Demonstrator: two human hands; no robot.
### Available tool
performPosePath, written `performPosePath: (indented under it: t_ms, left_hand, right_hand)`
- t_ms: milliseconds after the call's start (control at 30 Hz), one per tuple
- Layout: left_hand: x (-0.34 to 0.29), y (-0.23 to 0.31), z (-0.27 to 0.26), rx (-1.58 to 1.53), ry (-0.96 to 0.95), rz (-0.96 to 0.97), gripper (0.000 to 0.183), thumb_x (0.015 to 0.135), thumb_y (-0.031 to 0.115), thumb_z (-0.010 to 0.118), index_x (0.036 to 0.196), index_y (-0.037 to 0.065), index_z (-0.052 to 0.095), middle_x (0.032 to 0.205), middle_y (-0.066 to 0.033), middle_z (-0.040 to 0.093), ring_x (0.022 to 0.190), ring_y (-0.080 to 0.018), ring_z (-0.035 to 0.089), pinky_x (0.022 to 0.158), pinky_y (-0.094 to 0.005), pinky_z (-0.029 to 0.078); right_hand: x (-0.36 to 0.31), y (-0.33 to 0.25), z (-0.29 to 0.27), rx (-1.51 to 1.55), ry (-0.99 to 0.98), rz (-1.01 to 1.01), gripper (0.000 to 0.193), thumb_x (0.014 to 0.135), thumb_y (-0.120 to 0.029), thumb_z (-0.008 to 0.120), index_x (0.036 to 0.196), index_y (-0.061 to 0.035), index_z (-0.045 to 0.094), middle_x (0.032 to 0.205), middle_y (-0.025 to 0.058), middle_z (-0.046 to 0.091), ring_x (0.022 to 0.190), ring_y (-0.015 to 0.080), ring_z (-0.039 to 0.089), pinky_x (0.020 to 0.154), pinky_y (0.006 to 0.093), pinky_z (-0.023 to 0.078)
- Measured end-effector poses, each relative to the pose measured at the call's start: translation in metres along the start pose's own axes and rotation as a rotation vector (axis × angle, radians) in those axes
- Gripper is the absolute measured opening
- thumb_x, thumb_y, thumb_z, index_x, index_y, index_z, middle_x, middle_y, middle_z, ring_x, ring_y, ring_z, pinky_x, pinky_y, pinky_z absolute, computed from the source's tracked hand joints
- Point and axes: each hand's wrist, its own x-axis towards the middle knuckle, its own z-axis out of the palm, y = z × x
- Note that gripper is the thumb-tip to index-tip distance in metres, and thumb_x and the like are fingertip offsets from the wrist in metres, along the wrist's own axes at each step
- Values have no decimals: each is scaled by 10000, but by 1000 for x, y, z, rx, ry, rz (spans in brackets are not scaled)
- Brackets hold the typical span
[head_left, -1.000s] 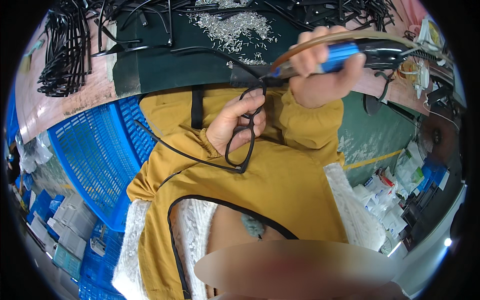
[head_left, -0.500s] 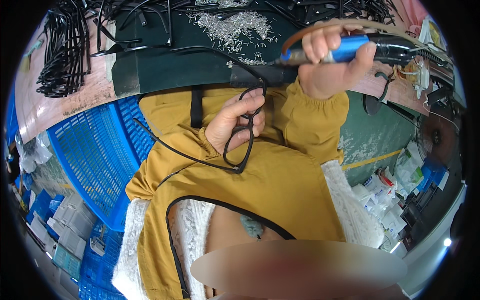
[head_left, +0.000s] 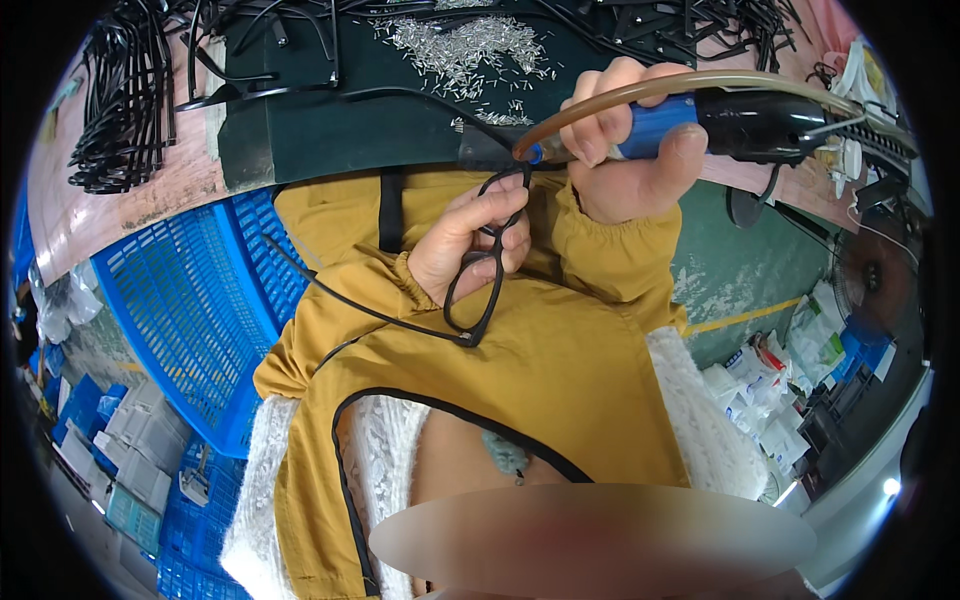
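Observation:
My left hand point(head_left: 472, 240) is closed round the front of a black eyeglass frame point(head_left: 487, 318), whose one temple stretches left over my sleeve and the other toward the table. In my right hand point(head_left: 640, 150) is an electric screwdriver point(head_left: 740, 122), blue and black, with a brown hose point(head_left: 690, 82) arching over it. The screwdriver's tip points left and meets the upper hinge corner of the frame, or lies very close to it; the exact contact is too small to tell. Loose small silvery screws point(head_left: 470, 50) lie heaped on the dark green mat point(head_left: 300, 145) beyond my hands.
Black temples point(head_left: 120, 110) are stacked at the left of the table, with more black frame parts point(head_left: 640, 20) along the back. Below the table edge on the left stands a blue basket point(head_left: 180, 310). A fan point(head_left: 875, 275) and packed plastic bags point(head_left: 770, 390) are at the right.
My right hand has brought the screwdriver left and slightly down, from over the mat's edge to the hinge corner of the frame. The left hand and eyeglass frame have barely moved.

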Motion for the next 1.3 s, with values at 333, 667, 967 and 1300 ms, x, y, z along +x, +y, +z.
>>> performPosePath:
  t_ms: [333,667,967,1300]
  left_hand:
    - [-12,16,14,106,123,22,316,1062,322,485,1223,87,622,630,-25,504,534,-157,465,517,-285,379]
    - [-8,20,13,814,24,1082,198,1043,23,540,1238,-7,541,1250,-201,592,1195,-283,620,998,-377,527]
    - [-12,-4,-9,1288,126,1207,331,873,-178,539,1141,-13,639,1382,-302,610,1188,-374,673,983,-324,511]
    - [-6,-2,-24,1206,79,1217,280,879,-177,539,1109,-45,631,1337,-342,623,1046,-324,730,862,-286,549]
  right_hand:
    - [55,-6,-26,65,107,-116,439,1010,-568,544,1022,-129,566,782,0,526,599,96,470,488,231,355]
    - [67,-1,-36,168,109,-86,391,1030,-523,539,1111,-143,585,742,8,509,531,119,450,454,253,354]
    - [39,0,-13,140,-168,61,491,997,-571,564,1146,-107,508,791,1,496,614,102,469,516,231,364]
    - [21,3,-13,140,-22,79,477,1012,-577,547,1111,-111,527,851,16,506,643,96,450,513,223,372]
